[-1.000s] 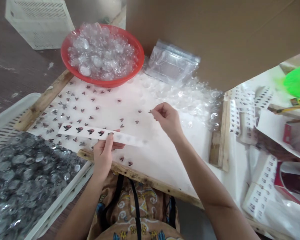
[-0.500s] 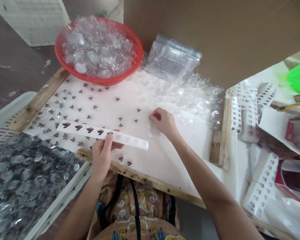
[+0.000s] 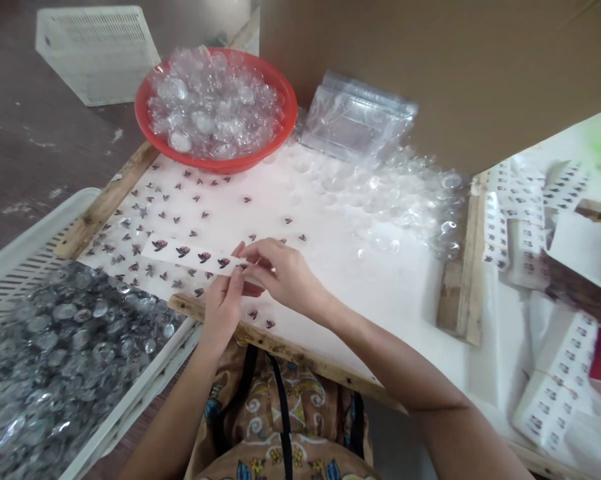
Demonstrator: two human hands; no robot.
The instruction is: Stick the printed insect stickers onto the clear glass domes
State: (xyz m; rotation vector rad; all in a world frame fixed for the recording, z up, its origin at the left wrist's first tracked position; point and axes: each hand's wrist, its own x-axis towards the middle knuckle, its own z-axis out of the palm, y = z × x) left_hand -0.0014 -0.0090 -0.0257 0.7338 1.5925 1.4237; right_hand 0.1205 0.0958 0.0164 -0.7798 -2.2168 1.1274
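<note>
Left hand (image 3: pixel 223 310) clamped on strip (image 3: pixel 194 257), thumb on top at its right end. Strip sticks out left of that hand, above the white board (image 3: pixel 350 320). Right hand (image 3: pixel 293 277) is at the same end, fingertips right by the left thumb; can't tell if they're closed on anything. Prints (image 3: pixel 247 199) scattered mostly left on board, clear discs (image 3: pixel 400 193) far right, red bowl (image 3: pixel 220 165) far left.

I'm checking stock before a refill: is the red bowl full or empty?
Full: clear plastic pieces heap up inside the red bowl, reaching its far rim.
</note>
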